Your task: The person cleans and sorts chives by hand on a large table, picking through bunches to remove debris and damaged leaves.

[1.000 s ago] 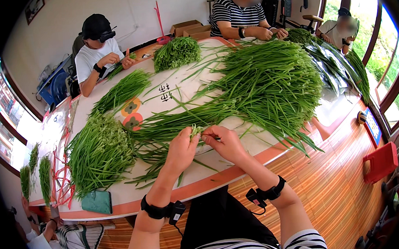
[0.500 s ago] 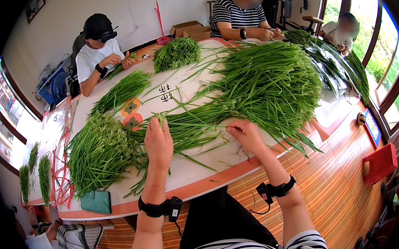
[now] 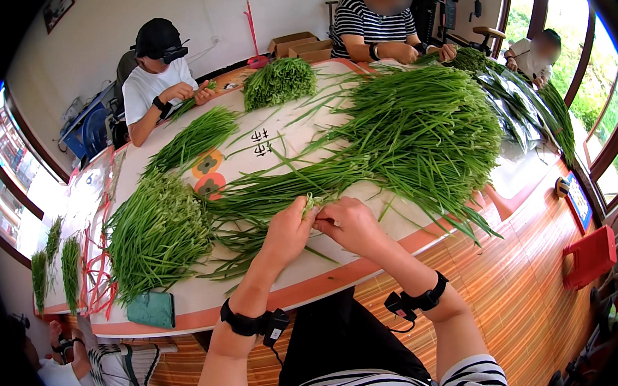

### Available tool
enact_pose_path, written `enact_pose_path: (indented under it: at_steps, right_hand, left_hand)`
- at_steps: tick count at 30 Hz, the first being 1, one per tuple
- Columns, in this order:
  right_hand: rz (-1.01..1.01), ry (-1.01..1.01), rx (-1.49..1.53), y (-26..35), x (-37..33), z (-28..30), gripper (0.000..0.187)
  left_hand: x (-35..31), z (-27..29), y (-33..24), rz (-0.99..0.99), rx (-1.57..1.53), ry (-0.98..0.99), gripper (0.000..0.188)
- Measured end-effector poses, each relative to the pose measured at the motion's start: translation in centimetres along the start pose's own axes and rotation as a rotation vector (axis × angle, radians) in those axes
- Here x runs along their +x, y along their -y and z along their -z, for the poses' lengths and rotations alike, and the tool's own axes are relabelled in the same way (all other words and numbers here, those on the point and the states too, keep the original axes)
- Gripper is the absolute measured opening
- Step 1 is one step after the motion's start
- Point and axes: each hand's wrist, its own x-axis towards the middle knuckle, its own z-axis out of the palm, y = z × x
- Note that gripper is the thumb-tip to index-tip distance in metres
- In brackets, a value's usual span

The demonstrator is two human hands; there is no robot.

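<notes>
My left hand is closed round a few flowering chives, their pale bud tips poking up above the fingers. Right against it, my right hand has its thumb and fingers pinched together; what they hold is hidden. Both hands are over the near side of the table. Loose chive stalks lie just beyond them. To the left stands a thick heap of chives with its buds toward me, and a bigger heap spreads out on the right.
A green phone lies at the near left edge, beside red ties. Smaller chive bundles rest at the far left. Across the table, a person in white and a person in stripes handle stalks. A red stool stands right.
My hands were apart; now they meet. The left has moved right and toward me with the chives, and the right has come left, its fingers beside the left ones.
</notes>
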Motion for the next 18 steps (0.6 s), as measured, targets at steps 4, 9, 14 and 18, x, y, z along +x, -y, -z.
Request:
enact_pose_path:
  at_steps: [4, 9, 14, 18]
  right_hand:
    - [-0.065, -0.077, 0.042, -0.9, 0.0, -0.2, 0.011]
    - [-0.199, -0.049, 0.062, -2.2, -0.9, 0.5, 0.014]
    - [-0.304, -0.037, 0.122, -1.8, -1.1, 0.8, 0.013]
    - [-0.339, -0.018, 0.199, -1.9, -1.0, 0.8, 0.018]
  left_hand:
    - [0.0, 0.2, 0.1, 0.047, 0.038, -0.003, 0.023]
    - [-0.1, 0.0, 0.3, -0.021, 0.09, -0.033, 0.023]
    - [-0.1, 0.1, 0.1, 0.012, 0.124, 0.018, 0.022]
    - [-0.1, 0.2, 0.0, 0.04, 0.074, -0.036, 0.021]
